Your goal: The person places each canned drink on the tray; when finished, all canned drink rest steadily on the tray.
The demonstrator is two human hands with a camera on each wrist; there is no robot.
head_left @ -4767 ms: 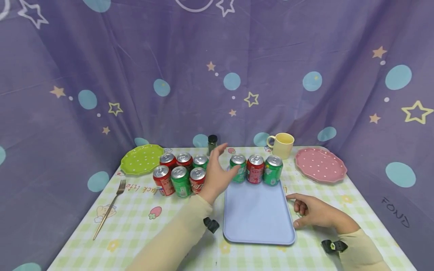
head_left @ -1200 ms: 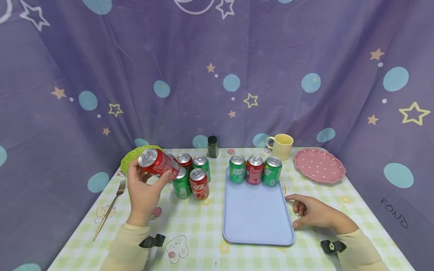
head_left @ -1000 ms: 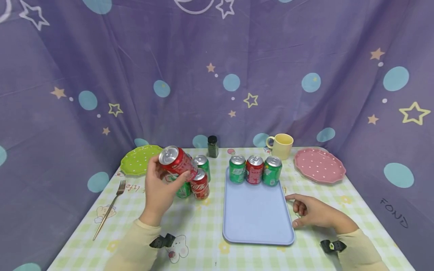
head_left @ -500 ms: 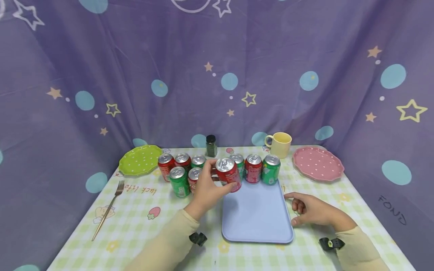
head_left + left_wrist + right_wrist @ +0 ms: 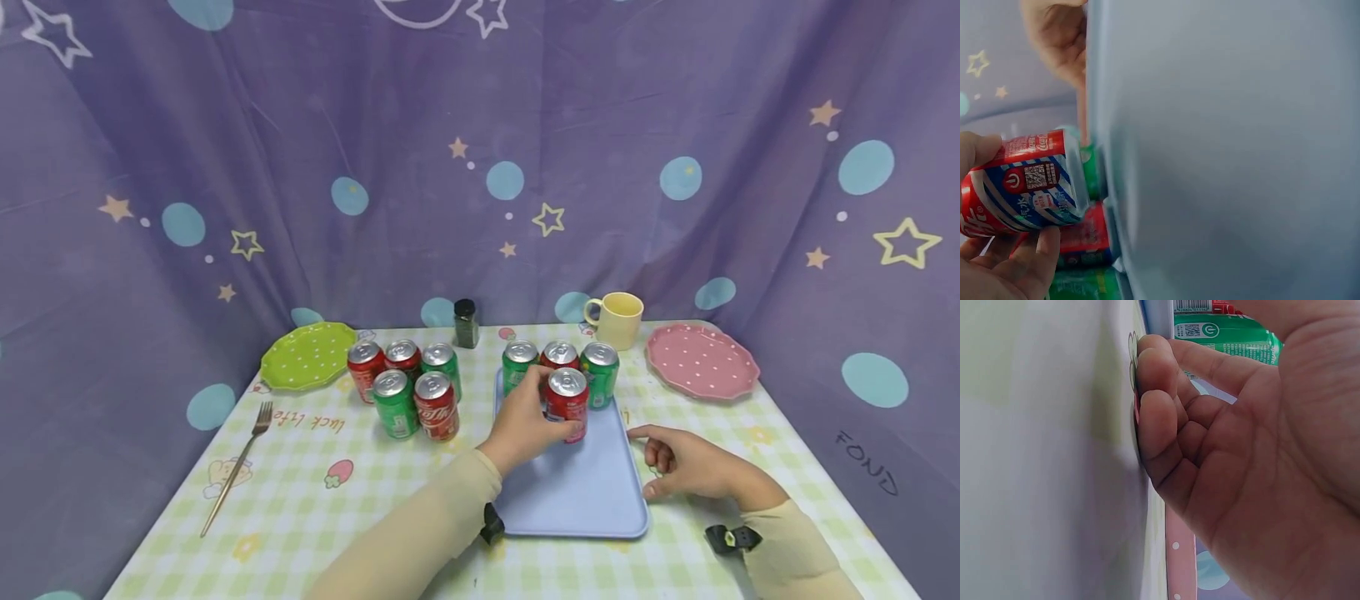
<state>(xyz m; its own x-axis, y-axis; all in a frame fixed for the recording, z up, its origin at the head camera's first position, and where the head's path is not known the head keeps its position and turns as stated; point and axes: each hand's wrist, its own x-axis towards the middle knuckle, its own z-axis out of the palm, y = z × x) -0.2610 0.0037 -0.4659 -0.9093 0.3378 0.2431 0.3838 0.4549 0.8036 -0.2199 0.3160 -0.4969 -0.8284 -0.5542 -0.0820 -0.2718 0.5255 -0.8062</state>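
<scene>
Left hand (image 5: 522,421) wraps fingers around red aluminium soda can (image 5: 567,404), upright over the light blue rectangular plastic tray (image 5: 592,492), just in front of the three-can row (image 5: 560,367). Right hand (image 5: 686,464) rests loosely curled, holding nothing, at tray's right edge.

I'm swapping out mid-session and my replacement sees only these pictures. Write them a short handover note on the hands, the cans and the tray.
Left hand: grips an upright red can on the blue tray, in front of the back row.
Right hand: holds nothing, fingers loosely curled, resting on the table at the tray's right edge.
Done: a row of three cans, green, red, green, stands at the tray's far end; the held red can starts a second row.
Left: release that can; five cans, three red and two green, wait on the tablecloth left of the tray.
</scene>
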